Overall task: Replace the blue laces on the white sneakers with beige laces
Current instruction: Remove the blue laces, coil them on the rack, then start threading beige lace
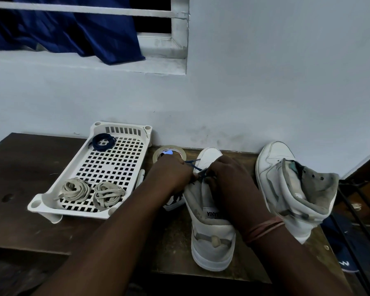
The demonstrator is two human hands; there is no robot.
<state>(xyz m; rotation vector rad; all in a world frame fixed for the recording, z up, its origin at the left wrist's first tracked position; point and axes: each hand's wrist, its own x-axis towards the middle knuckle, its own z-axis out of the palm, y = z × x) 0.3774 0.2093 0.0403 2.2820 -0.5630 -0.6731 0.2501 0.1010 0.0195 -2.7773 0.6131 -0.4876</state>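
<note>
Sneakers sit low and right of centre in the head view, on a worn wooden table point(171, 248) against the pale wall. We see the near sneaker point(212, 236), white with grey panels and a scuffed collar, heel toward us and toe to the wall. Our left hand point(171, 174) and right hand point(226, 180) meet over its tongue, each with fingers curled, pinching the blue lace point(193, 165), whose thin dark ends poke up between them. The second sneaker point(293, 189) stands at the right, tilted, with no lace showing. At centre left a white perforated tray point(115, 161) holds two loose bundles of beige laces point(92, 193) at its near end and a coiled blue lace point(103, 142) at its far end. A tape roll point(158, 154) lies behind our left hand.
</note>
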